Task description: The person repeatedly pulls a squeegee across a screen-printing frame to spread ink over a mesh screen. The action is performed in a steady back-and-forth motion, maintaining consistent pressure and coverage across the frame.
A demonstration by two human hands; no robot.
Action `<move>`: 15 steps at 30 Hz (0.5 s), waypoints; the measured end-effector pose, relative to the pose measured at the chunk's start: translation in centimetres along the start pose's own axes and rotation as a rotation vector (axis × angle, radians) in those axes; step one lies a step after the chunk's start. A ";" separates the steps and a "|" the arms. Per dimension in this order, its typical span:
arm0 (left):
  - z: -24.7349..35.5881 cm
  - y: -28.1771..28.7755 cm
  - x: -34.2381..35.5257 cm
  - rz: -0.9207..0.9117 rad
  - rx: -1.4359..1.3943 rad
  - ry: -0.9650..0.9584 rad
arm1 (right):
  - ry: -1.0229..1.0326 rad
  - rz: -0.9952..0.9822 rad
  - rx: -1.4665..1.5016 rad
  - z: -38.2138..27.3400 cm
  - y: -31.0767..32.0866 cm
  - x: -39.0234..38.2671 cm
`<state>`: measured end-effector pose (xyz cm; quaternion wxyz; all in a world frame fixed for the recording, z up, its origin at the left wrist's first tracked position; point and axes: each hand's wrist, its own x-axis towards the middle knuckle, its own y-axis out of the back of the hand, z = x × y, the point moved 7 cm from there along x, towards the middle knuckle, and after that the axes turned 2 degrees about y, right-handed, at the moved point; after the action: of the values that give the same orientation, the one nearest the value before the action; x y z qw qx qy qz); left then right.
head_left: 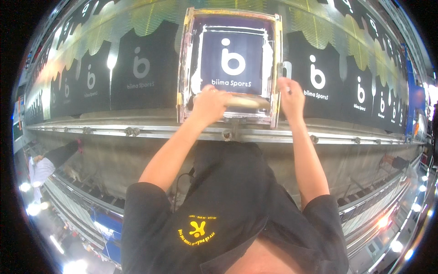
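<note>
A wooden-framed printing screen (187, 59) lies on a long table over a dark garment piece, its mesh showing a white logo. My left hand (210, 104) is closed around a pale wooden squeegee handle (244, 102) lying across the near end of the screen. My right hand (289, 93) grips the screen's right frame edge near its lower corner. Both forearms reach up from the lower edge.
Dark garment pieces with white printed logos (141, 68) lie in a row along the table on both sides of the screen. A metal rail (137, 131) runs along the table's near edge. Another person's arm (59, 154) shows at the far left.
</note>
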<state>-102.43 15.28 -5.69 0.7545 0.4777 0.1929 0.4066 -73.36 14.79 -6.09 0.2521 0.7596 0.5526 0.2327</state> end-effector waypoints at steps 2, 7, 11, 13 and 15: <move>-1.3 -0.9 1.1 -0.218 -0.009 0.065 | -0.213 0.074 0.083 2.5 1.3 1.9; -5.4 2.1 7.9 -0.284 -0.053 0.054 | -0.382 0.098 0.116 6.4 -0.1 5.7; -9.5 4.8 17.0 -0.234 0.012 0.010 | -0.520 0.105 0.219 8.9 -2.8 7.4; -12.2 4.2 21.2 -0.234 0.073 -0.029 | -0.627 0.021 0.380 8.9 -4.4 7.7; -14.4 3.4 23.6 -0.236 0.082 -0.008 | -0.687 -0.042 0.395 6.8 -4.2 8.0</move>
<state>-99.65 42.95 -7.14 0.7778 0.4834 0.2614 0.3048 -69.90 22.69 -13.38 0.2761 0.8157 0.4854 -0.1510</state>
